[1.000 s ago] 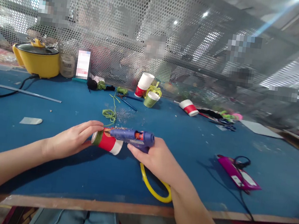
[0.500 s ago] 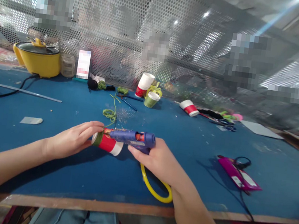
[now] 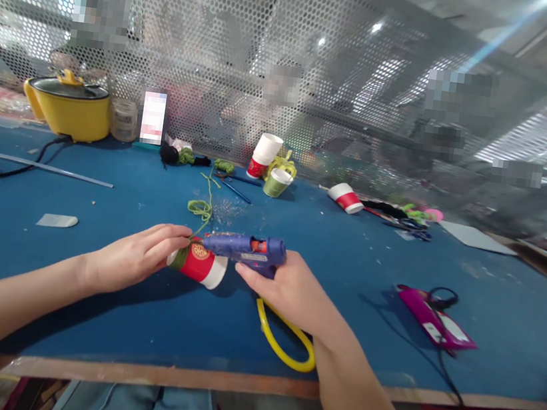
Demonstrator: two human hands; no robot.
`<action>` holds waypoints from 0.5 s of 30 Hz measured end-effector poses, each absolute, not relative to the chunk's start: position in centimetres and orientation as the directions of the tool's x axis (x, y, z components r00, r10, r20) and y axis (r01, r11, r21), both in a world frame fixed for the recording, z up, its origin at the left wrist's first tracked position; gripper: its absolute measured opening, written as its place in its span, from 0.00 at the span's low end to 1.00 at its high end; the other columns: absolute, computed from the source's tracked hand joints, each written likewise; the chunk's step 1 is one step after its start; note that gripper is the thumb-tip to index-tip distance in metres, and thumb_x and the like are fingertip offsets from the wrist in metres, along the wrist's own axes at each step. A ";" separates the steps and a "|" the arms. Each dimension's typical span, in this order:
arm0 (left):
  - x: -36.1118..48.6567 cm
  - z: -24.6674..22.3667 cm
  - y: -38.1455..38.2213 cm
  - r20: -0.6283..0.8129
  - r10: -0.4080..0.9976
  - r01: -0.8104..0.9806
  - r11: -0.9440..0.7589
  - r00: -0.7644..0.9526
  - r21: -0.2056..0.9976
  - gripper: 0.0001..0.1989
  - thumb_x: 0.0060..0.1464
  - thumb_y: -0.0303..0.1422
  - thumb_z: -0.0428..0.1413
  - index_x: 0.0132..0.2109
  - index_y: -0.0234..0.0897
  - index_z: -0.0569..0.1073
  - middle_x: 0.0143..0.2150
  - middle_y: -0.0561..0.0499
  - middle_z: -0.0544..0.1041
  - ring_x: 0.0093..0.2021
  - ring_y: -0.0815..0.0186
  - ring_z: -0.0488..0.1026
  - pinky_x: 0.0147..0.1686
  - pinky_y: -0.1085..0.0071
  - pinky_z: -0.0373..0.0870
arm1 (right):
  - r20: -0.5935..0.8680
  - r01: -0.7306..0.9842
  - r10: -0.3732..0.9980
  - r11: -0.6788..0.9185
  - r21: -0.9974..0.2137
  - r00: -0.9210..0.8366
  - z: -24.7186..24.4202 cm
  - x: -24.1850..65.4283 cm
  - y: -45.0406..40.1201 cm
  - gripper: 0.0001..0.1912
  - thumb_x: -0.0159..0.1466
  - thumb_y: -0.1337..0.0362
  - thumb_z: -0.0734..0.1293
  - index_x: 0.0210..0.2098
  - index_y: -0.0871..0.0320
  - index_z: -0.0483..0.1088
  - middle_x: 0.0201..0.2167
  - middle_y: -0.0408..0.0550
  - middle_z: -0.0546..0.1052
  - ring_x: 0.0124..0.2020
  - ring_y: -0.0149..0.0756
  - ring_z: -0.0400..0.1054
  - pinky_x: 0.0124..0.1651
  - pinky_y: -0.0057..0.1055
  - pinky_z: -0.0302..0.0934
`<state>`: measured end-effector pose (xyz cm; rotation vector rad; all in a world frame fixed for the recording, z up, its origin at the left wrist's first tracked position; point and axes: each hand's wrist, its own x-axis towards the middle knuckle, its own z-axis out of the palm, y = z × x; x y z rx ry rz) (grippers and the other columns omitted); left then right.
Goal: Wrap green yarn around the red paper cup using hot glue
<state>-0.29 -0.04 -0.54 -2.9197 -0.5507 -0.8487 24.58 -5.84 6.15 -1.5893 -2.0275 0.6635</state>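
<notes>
A red and white paper cup (image 3: pixel 202 267) lies on its side, its far-left end wrapped with green yarn. My left hand (image 3: pixel 146 252) is closed around that wrapped end, fingers over the top. With my right hand (image 3: pixel 288 284) I grip a blue glue gun (image 3: pixel 242 248); its nozzle points left at the cup, close above the edge of the green wrap. Whether the tip touches the cup is hard to see. From the cup a strand of green yarn (image 3: pixel 200 209) runs back over the table in a loose coil. A yellow loop (image 3: pixel 286 341) hangs below my right hand.
On the blue table (image 3: pixel 102 317), a yellow electric pot (image 3: pixel 72 108), glass jar (image 3: pixel 124 119) and lit phone (image 3: pixel 153 116) line the mesh at the back. Other cups (image 3: pixel 265 153) stand behind; one cup (image 3: pixel 345 198) lies tipped. A purple packet (image 3: pixel 434 320) with a black cable is at right.
The glue gun's nozzle has lifted slightly and shifted a little right. The cup has turned in my left hand, so its gold emblem shows more.
</notes>
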 end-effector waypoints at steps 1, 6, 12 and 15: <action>-0.3 -0.5 -0.1 0.531 0.311 0.348 -0.937 0.788 0.032 0.13 0.61 0.24 0.41 0.52 0.27 0.61 0.51 0.35 0.68 0.53 0.57 0.66 0.50 0.62 0.70 | 0.074 0.743 0.976 0.205 -0.637 -0.206 6.1 24.6 -5.8 0.09 0.57 0.60 0.63 0.31 0.59 0.72 0.28 0.46 0.77 0.29 0.36 0.69 0.33 0.30 0.63; -0.3 -0.6 -0.1 0.540 0.300 0.360 -0.933 0.787 -0.007 0.13 0.61 0.24 0.40 0.52 0.28 0.61 0.51 0.35 0.68 0.52 0.57 0.67 0.48 0.62 0.72 | 0.068 0.743 0.979 0.191 -0.641 -0.194 6.1 24.4 -5.5 0.09 0.57 0.61 0.63 0.30 0.60 0.73 0.27 0.47 0.76 0.29 0.37 0.69 0.34 0.31 0.63; -0.2 -0.7 -0.1 0.533 0.317 0.368 -0.930 0.784 0.013 0.13 0.61 0.23 0.40 0.52 0.29 0.60 0.50 0.35 0.68 0.52 0.57 0.68 0.48 0.62 0.71 | 0.035 0.728 0.980 0.170 -0.664 -0.198 6.3 24.3 -5.9 0.10 0.57 0.60 0.64 0.31 0.59 0.73 0.25 0.45 0.75 0.28 0.35 0.67 0.32 0.29 0.62; -0.2 -0.7 0.0 0.526 0.339 0.373 -0.927 0.780 0.044 0.14 0.60 0.23 0.42 0.53 0.28 0.59 0.50 0.35 0.67 0.52 0.57 0.68 0.49 0.62 0.71 | -0.009 0.737 0.981 0.141 -0.661 -0.196 6.5 24.3 -6.2 0.09 0.57 0.60 0.64 0.30 0.59 0.72 0.23 0.44 0.74 0.25 0.33 0.65 0.29 0.28 0.61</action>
